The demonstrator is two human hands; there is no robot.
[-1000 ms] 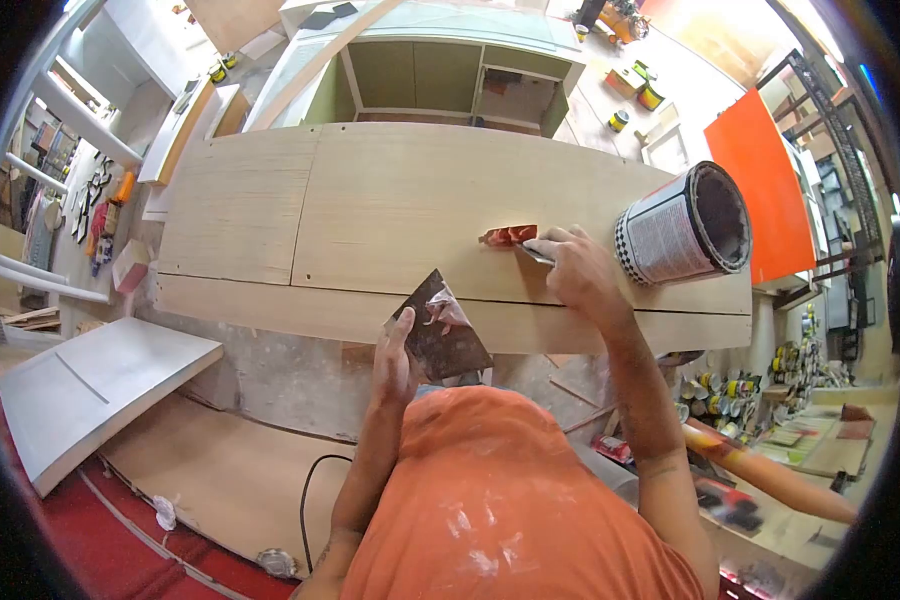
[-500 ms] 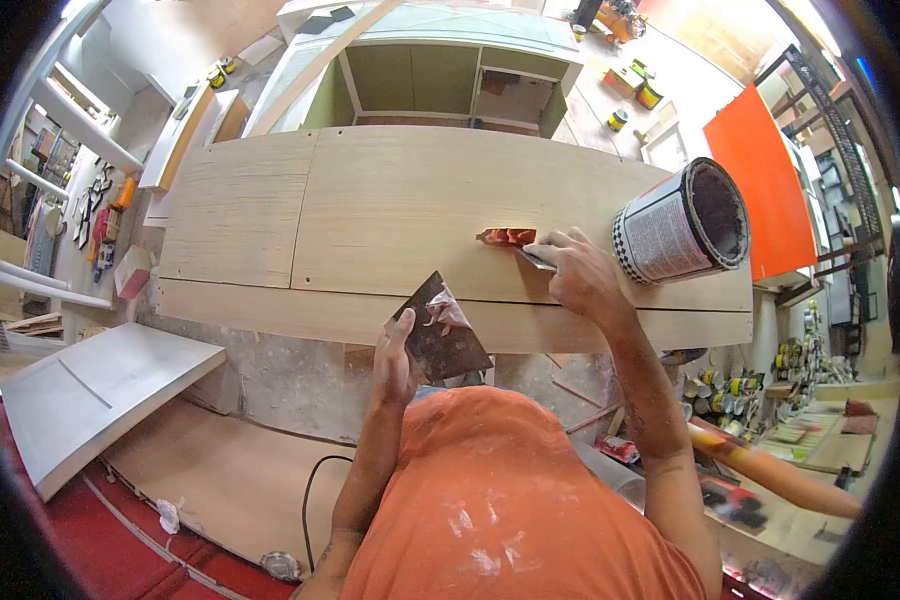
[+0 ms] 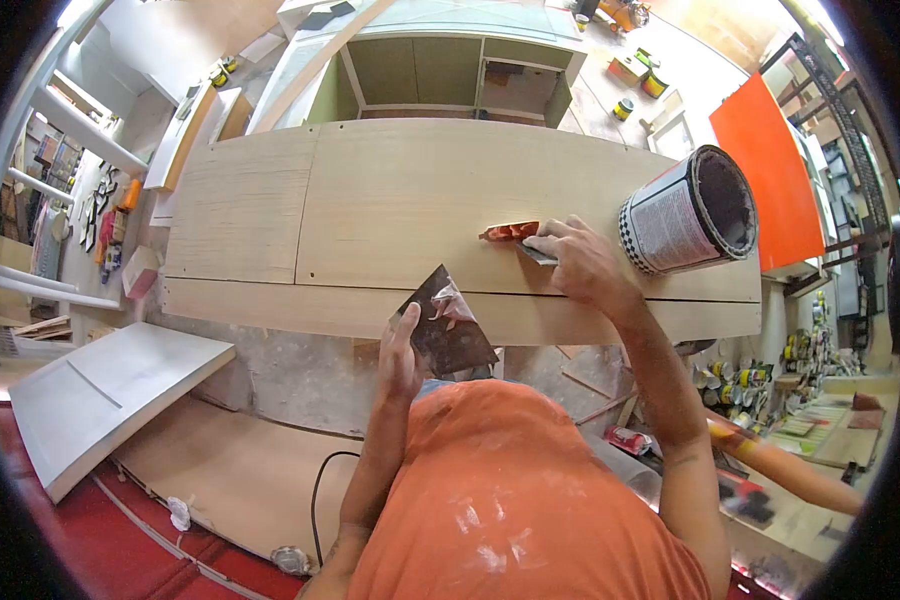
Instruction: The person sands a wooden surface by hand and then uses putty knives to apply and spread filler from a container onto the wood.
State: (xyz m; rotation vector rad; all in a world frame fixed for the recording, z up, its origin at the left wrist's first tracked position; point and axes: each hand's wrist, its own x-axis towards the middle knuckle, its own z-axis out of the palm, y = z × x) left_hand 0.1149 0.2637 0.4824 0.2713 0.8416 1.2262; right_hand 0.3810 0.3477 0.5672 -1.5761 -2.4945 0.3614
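Note:
My left hand grips a dark flat mixing board at its left edge, thumb on top. A smear of pinkish putty lies on the board. Over the wooden panel, my right hand is closed around a putty knife, whose grey blade points left, close to the panel's surface. Just beyond the blade lies a small, shiny red item, like a crumpled tube or packet. Right of that hand stands a large open can, its inner wall stained dark.
A pale cabinet frame stands behind the panel. To the right is an orange board. A white panel leans at lower left, above a brown sheet and a black cable. Several cans sit at lower right.
The view has shifted slightly. Both hands keep their holds; the putty knife stays beside the red item, and the mixing board remains at nearly the same tilt.

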